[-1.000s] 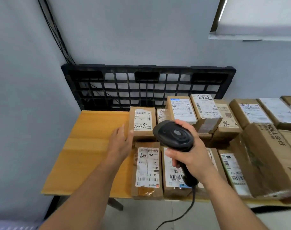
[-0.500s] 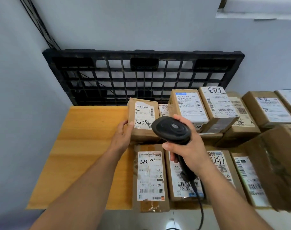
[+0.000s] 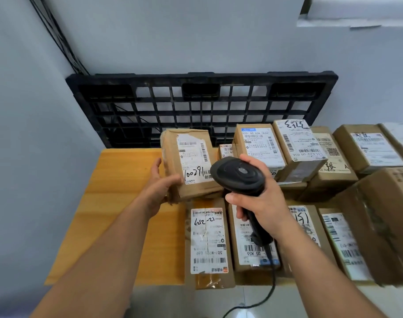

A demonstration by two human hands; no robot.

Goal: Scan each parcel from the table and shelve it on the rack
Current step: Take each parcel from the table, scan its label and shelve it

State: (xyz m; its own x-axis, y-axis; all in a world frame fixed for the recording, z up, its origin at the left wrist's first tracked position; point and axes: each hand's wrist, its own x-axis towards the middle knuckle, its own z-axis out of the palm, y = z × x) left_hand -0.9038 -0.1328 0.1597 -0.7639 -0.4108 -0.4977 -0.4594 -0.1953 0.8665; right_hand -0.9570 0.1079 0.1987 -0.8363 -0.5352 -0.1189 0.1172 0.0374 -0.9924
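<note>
My left hand (image 3: 160, 187) grips the left edge of a brown cardboard parcel (image 3: 189, 164) with a white label marked 10029, lifted and tilted above the wooden table (image 3: 122, 203). My right hand (image 3: 260, 203) holds a black barcode scanner (image 3: 237, 175) by its handle, its head just right of that parcel's label. The scanner's cable hangs down toward the floor. Several other labelled parcels lie on the table, among them a long one (image 3: 207, 242) right below the lifted parcel.
A black plastic pallet (image 3: 200, 109) leans on the grey wall behind the table. More boxes are stacked at the right, including a large carton (image 3: 384, 221). Black cables (image 3: 58, 35) run down the wall corner at the left. The rack is not in view.
My left hand went from touching the 10029 parcel to gripping it, raising it off the table and tilting it toward the scanner. The view has moved closer.
</note>
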